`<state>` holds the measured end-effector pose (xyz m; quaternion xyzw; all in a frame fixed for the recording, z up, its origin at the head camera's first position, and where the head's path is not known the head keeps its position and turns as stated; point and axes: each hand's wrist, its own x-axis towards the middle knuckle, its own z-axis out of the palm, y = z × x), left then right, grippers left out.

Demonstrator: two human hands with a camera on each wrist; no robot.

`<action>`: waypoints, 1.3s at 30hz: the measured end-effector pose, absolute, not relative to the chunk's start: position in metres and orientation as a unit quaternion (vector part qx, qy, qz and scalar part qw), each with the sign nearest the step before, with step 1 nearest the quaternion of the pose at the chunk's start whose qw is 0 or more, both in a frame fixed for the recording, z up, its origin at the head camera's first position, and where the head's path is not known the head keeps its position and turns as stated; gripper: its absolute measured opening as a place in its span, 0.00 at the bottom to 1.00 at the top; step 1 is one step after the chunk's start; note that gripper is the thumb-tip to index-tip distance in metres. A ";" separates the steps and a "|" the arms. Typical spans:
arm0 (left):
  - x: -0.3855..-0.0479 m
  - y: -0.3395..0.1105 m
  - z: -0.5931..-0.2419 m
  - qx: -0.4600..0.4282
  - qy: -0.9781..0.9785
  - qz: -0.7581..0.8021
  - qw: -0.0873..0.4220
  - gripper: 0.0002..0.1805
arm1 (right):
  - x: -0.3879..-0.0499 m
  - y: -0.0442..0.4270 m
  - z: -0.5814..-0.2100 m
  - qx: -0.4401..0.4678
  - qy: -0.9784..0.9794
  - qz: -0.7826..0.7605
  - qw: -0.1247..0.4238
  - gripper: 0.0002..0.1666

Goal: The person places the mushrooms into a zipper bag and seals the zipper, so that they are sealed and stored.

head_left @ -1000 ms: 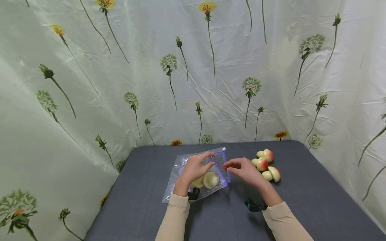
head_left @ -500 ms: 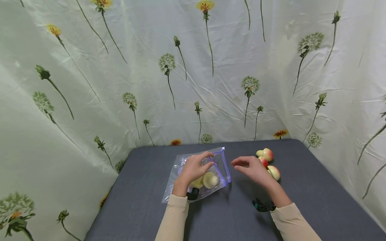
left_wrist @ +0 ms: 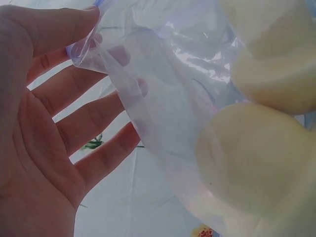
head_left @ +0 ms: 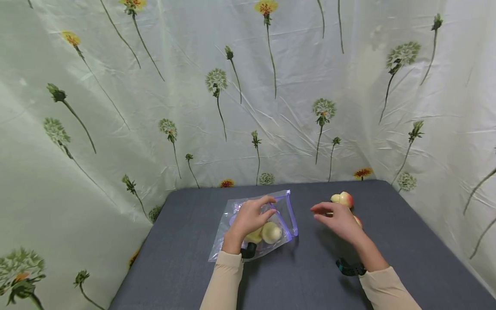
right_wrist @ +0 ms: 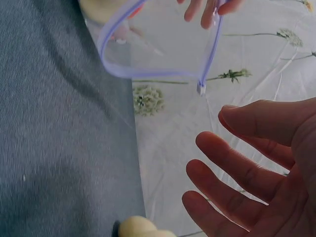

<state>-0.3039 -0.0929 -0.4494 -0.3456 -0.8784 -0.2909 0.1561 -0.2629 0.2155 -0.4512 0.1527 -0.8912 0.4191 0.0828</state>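
Note:
My left hand [head_left: 249, 218] pinches the rim of a clear zip bag [head_left: 224, 241] between thumb and fingers. Several pale, rounded toy mushrooms [left_wrist: 247, 158] lie inside the bag, pressed against its plastic in the left wrist view. Its purple-edged mouth gapes to the right, with a white slider [right_wrist: 201, 89] at one corner. To the right of that mouth, my right hand [head_left: 341, 221] hovers with loosely bent fingers and holds nothing. Beyond it, a cream-and-red toy mushroom [head_left: 345, 199] lies on the table, and another mushroom [head_left: 358, 221] is mostly covered by the hand.
A dark grey cloth [head_left: 174, 258] covers the table. Behind it and at both sides hangs a pale curtain [head_left: 279, 120] printed with dandelions. A black camera strap [head_left: 350, 268] is round the right wrist.
My right hand has drawn away from the bag's mouth to the right, now over the loose mushrooms and hiding some of them. The left hand and bag have stayed put.

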 end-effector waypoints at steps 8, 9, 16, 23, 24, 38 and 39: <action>-0.304 -0.093 -0.451 -0.343 -0.881 -0.284 0.158 0.14 | -0.266 0.235 -0.453 0.140 -0.902 0.396 0.098 0.11; -0.304 -0.094 -0.451 -0.343 -0.881 -0.284 0.159 0.14 | -0.266 0.236 -0.452 0.140 -0.905 0.390 0.097 0.12; -0.303 -0.095 -0.449 -0.341 -0.882 -0.289 0.151 0.14 | -0.268 0.250 -0.450 0.116 -0.921 0.366 0.074 0.16; -0.303 -0.095 -0.449 -0.341 -0.881 -0.291 0.149 0.15 | -0.271 0.264 -0.454 0.112 -0.929 0.347 0.060 0.21; -0.303 -0.095 -0.449 -0.341 -0.881 -0.291 0.149 0.15 | -0.271 0.266 -0.454 0.112 -0.931 0.343 0.060 0.21; -0.303 -0.093 -0.448 -0.344 -0.884 -0.278 0.152 0.15 | -0.270 0.282 -0.458 0.117 -0.942 0.308 0.064 0.18; -0.303 -0.093 -0.448 -0.346 -0.883 -0.276 0.156 0.15 | -0.270 0.283 -0.459 0.117 -0.943 0.306 0.063 0.18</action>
